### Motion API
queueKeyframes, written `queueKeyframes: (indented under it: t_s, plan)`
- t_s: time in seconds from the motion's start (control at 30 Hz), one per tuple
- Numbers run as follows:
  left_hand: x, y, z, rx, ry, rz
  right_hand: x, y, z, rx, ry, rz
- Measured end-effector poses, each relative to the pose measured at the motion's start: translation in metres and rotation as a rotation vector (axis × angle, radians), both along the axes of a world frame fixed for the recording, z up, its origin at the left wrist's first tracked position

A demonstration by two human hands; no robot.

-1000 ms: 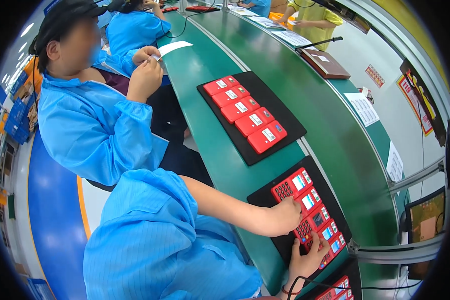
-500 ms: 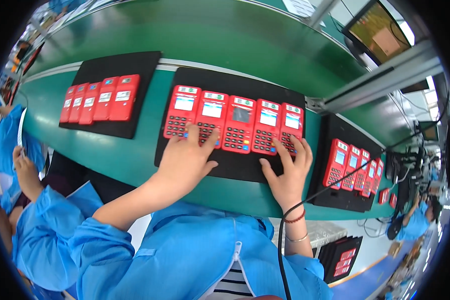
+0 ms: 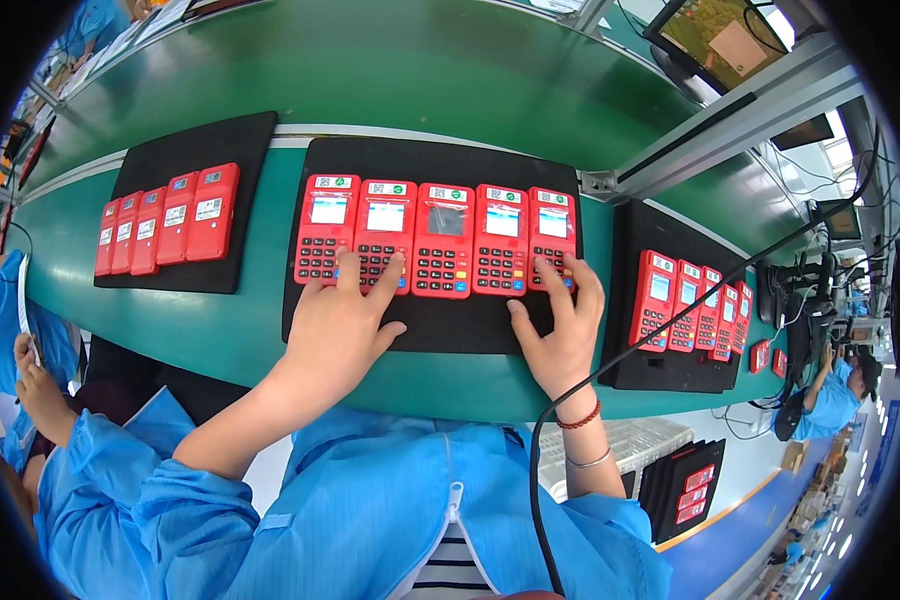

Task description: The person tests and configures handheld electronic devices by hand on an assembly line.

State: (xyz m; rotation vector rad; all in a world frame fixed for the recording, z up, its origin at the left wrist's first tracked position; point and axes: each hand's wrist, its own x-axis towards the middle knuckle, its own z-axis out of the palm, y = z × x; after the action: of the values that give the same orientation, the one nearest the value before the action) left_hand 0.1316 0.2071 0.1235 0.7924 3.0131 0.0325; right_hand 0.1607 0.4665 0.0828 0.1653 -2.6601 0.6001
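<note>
Several red payment terminals with keypads and small screens lie face up in a row on a black mat (image 3: 450, 325) in front of me. My left hand (image 3: 340, 325) is open, its fingertips on the lower keypads of the leftmost terminal (image 3: 327, 208) and the second terminal (image 3: 385, 215). The middle terminal (image 3: 445, 222) has a dark grey screen; the others' screens are lit. My right hand (image 3: 567, 335) is also open, with fingertips at the keys of the rightmost terminal (image 3: 552, 220). Its thumb is just below the fourth terminal (image 3: 502, 222). Neither hand grasps anything.
On the left, several red devices (image 3: 175, 222) lie back side up on a black mat (image 3: 245, 160). More terminals (image 3: 655, 290) lie face up on the right mat (image 3: 625, 360). A black cable (image 3: 660, 365) crosses the right side. A metal post (image 3: 730, 125) rises behind. Another person's hand (image 3: 40, 390) is at left.
The whole scene has shifted left in the picture. My right index finger has moved from the fourth terminal's edge to the rightmost terminal's keys. My left hand stays over the two leftmost terminals.
</note>
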Motion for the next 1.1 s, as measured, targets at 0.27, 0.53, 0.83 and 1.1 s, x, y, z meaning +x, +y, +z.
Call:
queueKeyframes:
  t_s: [0.27, 0.53, 0.83, 1.1]
  plan:
    - [0.004, -0.001, -0.004, 0.077, -0.033, 0.037, 0.004, 0.008, -0.005, 0.063, -0.005, -0.17]
    - [0.002, -0.001, -0.003, 0.089, -0.047, 0.038, 0.001, 0.015, -0.011, 0.024, 0.024, -0.135]
    - [-0.011, -0.038, 0.007, 0.742, -0.23, 0.246, -0.006, -0.033, 0.005, 0.019, 0.018, 0.129]
    - [-0.046, -0.057, -0.037, 0.969, -0.1, 0.416, -0.017, -0.04, -0.004, 0.035, -0.003, 0.176]
